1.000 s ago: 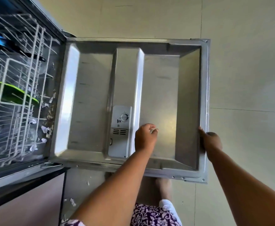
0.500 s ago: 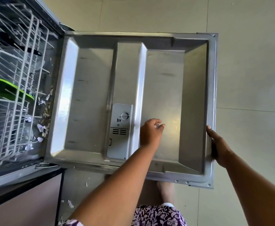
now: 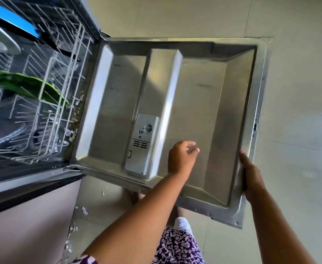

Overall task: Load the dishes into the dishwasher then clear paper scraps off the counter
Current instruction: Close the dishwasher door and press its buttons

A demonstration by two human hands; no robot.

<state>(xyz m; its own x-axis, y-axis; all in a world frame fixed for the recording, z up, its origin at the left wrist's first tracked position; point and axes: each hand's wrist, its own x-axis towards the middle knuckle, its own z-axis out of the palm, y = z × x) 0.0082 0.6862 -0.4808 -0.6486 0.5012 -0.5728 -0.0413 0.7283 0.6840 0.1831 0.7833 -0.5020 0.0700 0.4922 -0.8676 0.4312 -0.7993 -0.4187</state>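
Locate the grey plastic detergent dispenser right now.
The grey plastic detergent dispenser sits near the centre of the head view, set into the open stainless steel dishwasher door, just left of the person's left hand.

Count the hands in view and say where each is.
2. The left hand is over the inner panel of the dishwasher door, beside the detergent dispenser. The right hand grips the door's outer edge. No others visible.
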